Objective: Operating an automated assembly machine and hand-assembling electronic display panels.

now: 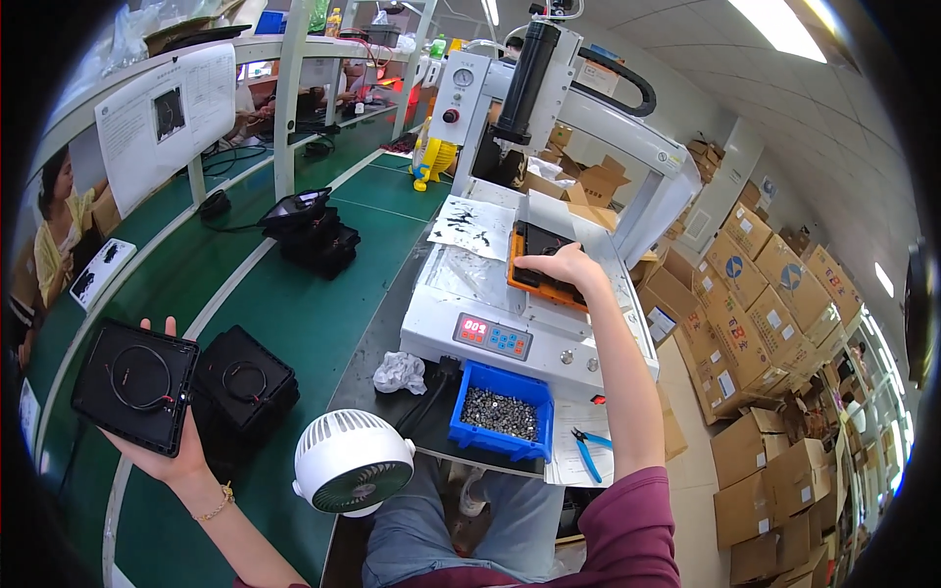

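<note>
a person sits at a green worktop (294, 323), seen from above through a wide lens. the left hand (172, 446) is raised over the worktop's near left edge, palm up with fingers spread under a flat black square panel (135, 384); the thumb shows above the panel's top edge. a thin looped wire lies on the panel's upper face. just to the right of it, a stack of similar black panels (245, 392) sits on the worktop, the top one also carrying a looped wire.

the right hand (561, 265) reaches forward onto a white benchtop machine (470, 294) at the worktop's right edge. its fingers are curled down, pressing on another black panel (539, 257) that sits in an orange tray (534, 286) on the machine's bed; whether the fingers grip the panel's edge or only rest on it cannot be told.

at the machine's front stands a blue bin (500, 412) of small dark screws, with a crumpled white cloth (400, 372) to its left and blue-handled pliers (588, 451) on a paper to its right. a small white fan (353, 475) sits at the near edge. another stack of black parts (314, 235) lies farther back on the worktop. cardboard boxes (765, 323) are piled on the right.
</note>
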A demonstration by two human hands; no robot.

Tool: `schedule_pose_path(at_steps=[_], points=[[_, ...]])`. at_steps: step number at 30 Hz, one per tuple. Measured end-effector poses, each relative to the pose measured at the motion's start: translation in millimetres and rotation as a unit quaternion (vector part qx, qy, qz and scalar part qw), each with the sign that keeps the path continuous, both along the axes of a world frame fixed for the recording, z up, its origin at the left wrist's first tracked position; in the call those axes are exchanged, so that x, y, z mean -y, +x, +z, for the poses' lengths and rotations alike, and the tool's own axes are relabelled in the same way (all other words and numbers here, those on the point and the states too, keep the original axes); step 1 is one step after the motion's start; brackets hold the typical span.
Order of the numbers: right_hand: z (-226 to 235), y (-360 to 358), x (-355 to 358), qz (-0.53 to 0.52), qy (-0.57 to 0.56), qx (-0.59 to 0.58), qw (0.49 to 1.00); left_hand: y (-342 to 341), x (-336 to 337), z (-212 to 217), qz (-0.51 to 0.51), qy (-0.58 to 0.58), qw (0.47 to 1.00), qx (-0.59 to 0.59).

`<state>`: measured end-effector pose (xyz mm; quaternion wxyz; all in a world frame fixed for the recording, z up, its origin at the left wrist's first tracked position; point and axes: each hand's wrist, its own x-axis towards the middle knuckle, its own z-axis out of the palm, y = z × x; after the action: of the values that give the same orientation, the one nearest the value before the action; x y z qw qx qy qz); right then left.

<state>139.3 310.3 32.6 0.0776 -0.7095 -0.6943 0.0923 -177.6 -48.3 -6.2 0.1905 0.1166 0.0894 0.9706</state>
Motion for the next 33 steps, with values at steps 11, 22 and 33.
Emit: schedule_pose_path(at_steps=[11,22,33], points=[[-12.1,-4.0,-40.9,-0.055,0.002,0.062,0.997,2.1,-11.5,-6.7,-0.031,-0.027,0.999,0.0],[-2.3,10.5,-7.9,-0.105,0.069,-0.065,0.99,7.6,-17.1,-15.8,-0.149,0.005,0.989,-0.018],[-145.9,192.9,155.3,0.059,0.436,-0.101,0.892,29.1,-26.8,-39.9,-0.352,0.029,0.936,-0.003]])
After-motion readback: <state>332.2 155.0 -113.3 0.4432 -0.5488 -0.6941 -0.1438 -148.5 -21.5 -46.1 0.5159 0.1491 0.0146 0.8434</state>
